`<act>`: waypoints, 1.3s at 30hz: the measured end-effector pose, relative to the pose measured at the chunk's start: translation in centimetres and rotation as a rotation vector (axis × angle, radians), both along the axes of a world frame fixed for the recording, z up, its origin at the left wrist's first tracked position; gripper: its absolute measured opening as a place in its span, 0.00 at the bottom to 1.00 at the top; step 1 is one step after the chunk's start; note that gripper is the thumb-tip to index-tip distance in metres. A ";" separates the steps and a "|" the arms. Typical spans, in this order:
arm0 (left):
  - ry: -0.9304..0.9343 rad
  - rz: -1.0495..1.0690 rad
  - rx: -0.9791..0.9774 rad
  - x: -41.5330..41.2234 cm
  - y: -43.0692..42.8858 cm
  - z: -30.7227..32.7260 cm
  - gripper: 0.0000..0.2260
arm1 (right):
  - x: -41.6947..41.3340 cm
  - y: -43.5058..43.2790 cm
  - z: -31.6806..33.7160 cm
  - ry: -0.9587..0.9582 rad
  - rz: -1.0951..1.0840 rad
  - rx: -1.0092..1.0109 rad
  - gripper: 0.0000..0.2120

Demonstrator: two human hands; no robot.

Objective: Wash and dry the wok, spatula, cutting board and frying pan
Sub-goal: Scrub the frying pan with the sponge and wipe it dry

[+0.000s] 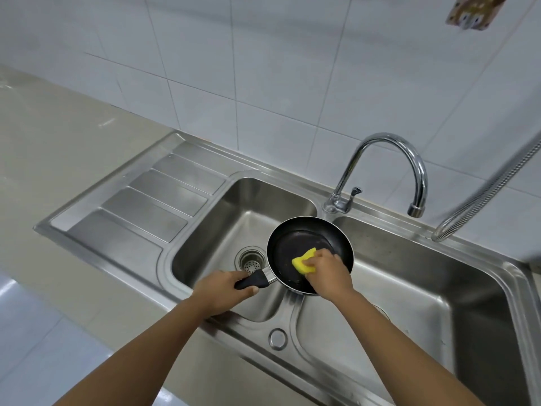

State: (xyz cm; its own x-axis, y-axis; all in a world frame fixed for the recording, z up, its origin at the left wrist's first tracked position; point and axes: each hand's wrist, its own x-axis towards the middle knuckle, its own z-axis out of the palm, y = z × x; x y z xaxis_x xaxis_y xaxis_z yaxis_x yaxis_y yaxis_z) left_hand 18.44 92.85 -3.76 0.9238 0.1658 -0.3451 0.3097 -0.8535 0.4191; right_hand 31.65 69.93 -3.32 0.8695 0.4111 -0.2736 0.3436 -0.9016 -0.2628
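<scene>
A small black frying pan point(295, 238) hangs tilted over the divider between the two basins of a steel sink point(292, 323). My left hand point(218, 291) grips the pan's black handle point(252, 280) at its lower left. Inside the pan, my right hand point(328, 272) holds a yellow sponge point(303, 260) and presses it against the pan's inner surface. No wok, spatula or cutting board is in view.
A chrome gooseneck tap point(389, 171) stands behind the basins, its spout over the right basin, with no water visible. A drainer point(251, 260) sits in the left basin. The ribbed draining board point(146, 206) lies left; a metal hose point(491, 189) hangs at right.
</scene>
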 end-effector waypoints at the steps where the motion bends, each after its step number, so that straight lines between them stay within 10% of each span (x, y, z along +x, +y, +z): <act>1: 0.016 -0.022 0.019 0.3 -0.1 0.2 0.20 | -0.2 0.5 -0.1 0.020 0.014 0.000 0.18; 19: -0.051 -0.065 0.148 0.8 -0.9 -0.3 0.25 | 3.8 1.1 1.1 -0.022 0.035 -0.303 0.28; 39: -0.053 -0.102 0.149 1.5 -0.9 0.5 0.26 | 2.1 4.6 0.8 0.105 0.053 0.051 0.11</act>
